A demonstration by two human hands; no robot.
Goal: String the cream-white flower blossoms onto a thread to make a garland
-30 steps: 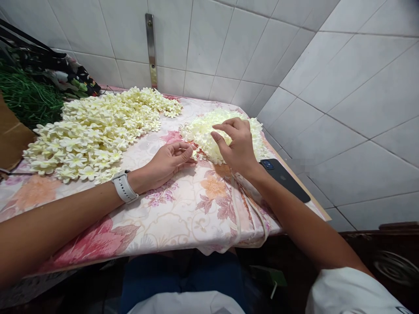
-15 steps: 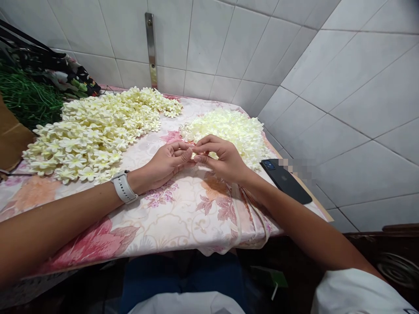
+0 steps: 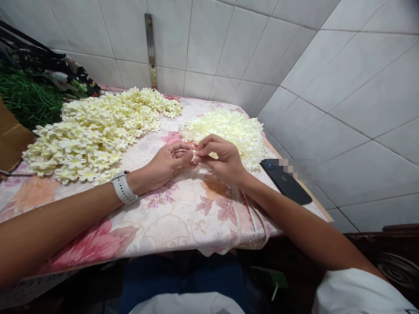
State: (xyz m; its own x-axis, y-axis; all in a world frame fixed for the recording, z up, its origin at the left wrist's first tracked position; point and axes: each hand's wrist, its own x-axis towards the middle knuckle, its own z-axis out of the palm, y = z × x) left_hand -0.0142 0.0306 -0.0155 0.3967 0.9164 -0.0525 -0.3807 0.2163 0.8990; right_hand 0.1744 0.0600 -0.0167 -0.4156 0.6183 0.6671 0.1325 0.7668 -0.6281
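Observation:
My left hand, with a white watch strap on its wrist, is pinched at the middle of the table. Facing it, my right hand is pinched too, and the fingertips of both meet around a small pale piece. That piece is mostly hidden, so I cannot make out exactly what it is. Behind my right hand lies a heap of white petals or flowers. A larger pile of cream flowers with yellow centres spreads over the left of the table.
A floral cloth covers the table. A black phone lies at the right edge. Green stringy material, a brown container and a dark floral fabric are at the left. Tiled walls stand behind.
The fingers of my right hand have closed more tightly and curled slightly at the fingertips of my left hand. My left hand has hardly moved.

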